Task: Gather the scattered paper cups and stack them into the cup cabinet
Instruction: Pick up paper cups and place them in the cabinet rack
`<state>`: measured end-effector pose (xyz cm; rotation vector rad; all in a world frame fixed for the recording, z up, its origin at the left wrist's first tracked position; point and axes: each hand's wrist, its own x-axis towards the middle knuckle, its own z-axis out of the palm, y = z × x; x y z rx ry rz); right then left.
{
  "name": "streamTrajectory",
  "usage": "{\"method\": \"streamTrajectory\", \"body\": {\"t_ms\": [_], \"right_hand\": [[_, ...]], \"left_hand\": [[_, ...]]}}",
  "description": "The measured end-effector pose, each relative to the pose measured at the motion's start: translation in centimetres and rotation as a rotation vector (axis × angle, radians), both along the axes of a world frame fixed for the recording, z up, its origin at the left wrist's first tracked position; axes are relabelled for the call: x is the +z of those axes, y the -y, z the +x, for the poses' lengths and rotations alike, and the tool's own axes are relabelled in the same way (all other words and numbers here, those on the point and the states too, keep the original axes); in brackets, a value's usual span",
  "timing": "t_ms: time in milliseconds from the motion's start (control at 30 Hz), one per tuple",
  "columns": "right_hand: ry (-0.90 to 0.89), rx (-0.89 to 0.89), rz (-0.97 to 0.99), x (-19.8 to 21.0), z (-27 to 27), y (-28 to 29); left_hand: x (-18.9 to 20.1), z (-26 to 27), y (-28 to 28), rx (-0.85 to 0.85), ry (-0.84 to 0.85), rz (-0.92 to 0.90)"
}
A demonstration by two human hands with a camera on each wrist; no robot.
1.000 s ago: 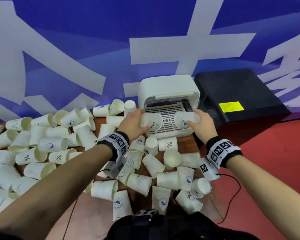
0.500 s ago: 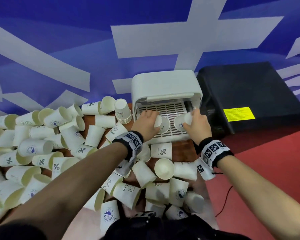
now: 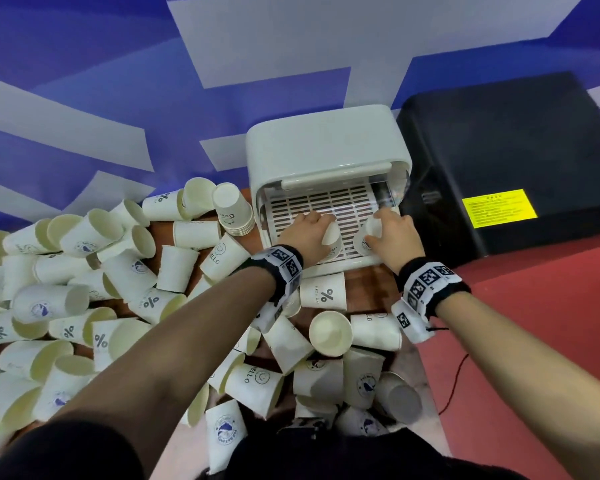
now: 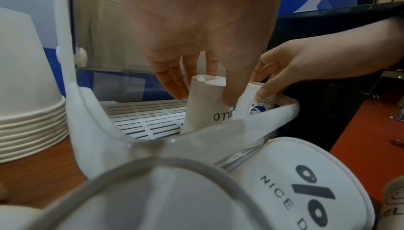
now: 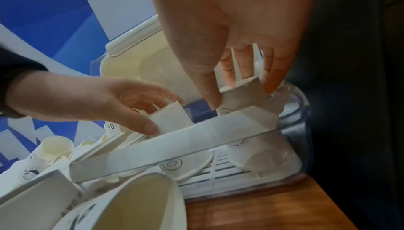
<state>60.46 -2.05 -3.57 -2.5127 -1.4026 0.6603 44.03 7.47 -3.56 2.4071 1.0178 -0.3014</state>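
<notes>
The white cup cabinet stands with its lid raised, its slatted tray showing. My left hand grips an upside-down "HELLO" paper cup by its base, standing it on the tray's front left. My right hand pinches another upside-down cup with a blue logo, just to the right of the first cup. Both cups stand mouth down behind the tray's clear front wall. Many loose white cups lie scattered on the brown table to the left and in front.
A stack of nested cups stands just left of the cabinet. A black box with a yellow label sits to the right. A "%" cup lies right before the cabinet. Red floor lies beyond the table's right edge.
Both hands carried their cups forward and down into the cabinet and turned them mouth down onto the tray. The head view moved closer to the cabinet.
</notes>
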Motion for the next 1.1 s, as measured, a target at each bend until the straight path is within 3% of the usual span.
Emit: {"method": "streamTrajectory", "body": {"t_ms": [233, 667, 900, 1100], "right_hand": [[-0.001, 0.009, 0.046, 0.6, -0.8, 1.4], [-0.044, 0.042, 0.242, 4.2, -4.1, 9.4], [-0.075, 0.091, 0.179, 4.8, -8.3, 15.5], [-0.108, 0.087, 0.145, 4.5, -12.5, 21.0]], "left_hand": [[1.1, -0.7, 0.5, 0.046, 0.000, -0.016], [4.7, -8.5, 6.5, -0.029, 0.229, 0.088], [4.6, -12.5, 12.4, -0.283, 0.290, 0.055], [2.2, -15.4, 17.0, -0.750, 0.165, 0.078]]}}
